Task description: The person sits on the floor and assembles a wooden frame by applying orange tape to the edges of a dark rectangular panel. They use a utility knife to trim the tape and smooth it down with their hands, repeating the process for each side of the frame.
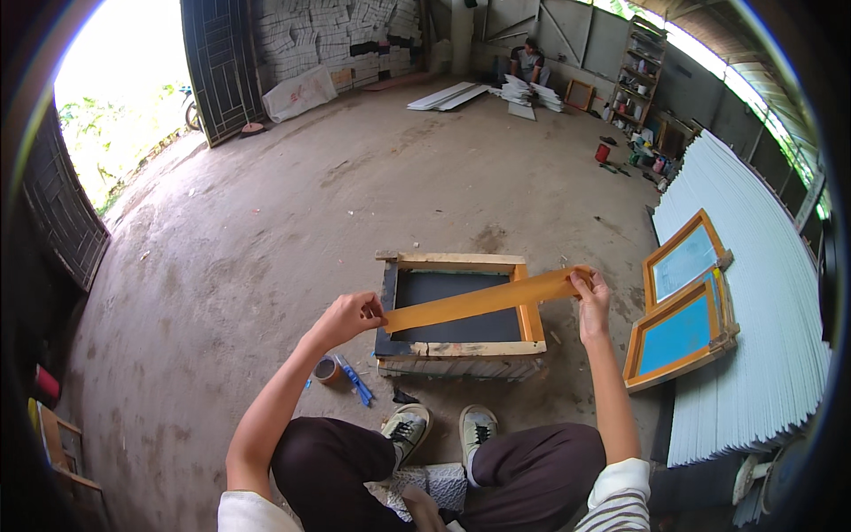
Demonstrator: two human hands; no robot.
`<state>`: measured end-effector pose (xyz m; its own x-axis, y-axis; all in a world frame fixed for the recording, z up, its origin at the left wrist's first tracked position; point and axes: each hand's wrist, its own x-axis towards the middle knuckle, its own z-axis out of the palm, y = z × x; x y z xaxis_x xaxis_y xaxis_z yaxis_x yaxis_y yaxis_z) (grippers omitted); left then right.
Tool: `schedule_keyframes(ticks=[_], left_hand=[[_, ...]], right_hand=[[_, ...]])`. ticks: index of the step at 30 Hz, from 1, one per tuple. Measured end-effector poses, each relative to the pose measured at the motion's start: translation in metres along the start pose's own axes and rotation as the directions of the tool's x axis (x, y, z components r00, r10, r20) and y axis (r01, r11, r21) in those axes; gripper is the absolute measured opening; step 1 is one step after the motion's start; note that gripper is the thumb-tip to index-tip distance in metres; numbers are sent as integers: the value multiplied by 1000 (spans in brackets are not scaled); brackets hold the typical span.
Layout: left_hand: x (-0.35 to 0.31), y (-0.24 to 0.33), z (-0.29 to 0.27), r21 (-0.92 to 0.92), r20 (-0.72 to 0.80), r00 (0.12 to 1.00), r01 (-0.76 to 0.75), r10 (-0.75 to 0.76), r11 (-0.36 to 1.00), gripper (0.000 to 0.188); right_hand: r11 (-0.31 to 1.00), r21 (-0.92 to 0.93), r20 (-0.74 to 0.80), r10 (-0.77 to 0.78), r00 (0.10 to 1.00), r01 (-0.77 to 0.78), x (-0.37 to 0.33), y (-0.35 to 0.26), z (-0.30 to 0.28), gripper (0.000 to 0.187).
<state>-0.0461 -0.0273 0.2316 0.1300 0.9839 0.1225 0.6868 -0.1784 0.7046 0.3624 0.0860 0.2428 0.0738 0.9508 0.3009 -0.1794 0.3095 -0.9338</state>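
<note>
The person's left forearm [282,383] rises from the lower left of the frame, slanting inward to the left hand [351,318], left of centre, with fingers curled and pinched. The right forearm [614,395] stands nearly upright at centre right; the right hand [593,307] sits slightly higher, thumb and fingers pinched together.

Between the grips, saw smooth, faintly glossy plastic on the brown tape strip [483,302]. Under the grips, noted rough, scuffed wood on the frame [461,348], matt finish on its dark panel [441,285]. Around, got rough, matt concrete-like floor [222,222].
</note>
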Motion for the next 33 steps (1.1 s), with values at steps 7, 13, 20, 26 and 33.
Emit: schedule_keyframes(ticks=[7,13,20,26,33], left_hand=[[-11,9,-6,128,-32,996,88,-85,988,22],[-10,10,-10,36,-52,992,117,-115,993,15],[-15,11,-18,66,-182,983,32,-19,997,12],[-19,6,-16,163,-209,976,-19,54,986,14],[-18,15,-20,-4,-216,972,92,-91,996,16]], right_hand=[[983,-177,-32,49,998,-54,-8,9,4,17],[952,-304,-34,-60,998,47,-6,5,-4,18],[930,-364,44,-42,998,55,-8,4,-2,23],[943,-331,1,-37,999,35,-10,5,-2,13],[822,-545,39,-173,984,167,-6,0,-9,13]])
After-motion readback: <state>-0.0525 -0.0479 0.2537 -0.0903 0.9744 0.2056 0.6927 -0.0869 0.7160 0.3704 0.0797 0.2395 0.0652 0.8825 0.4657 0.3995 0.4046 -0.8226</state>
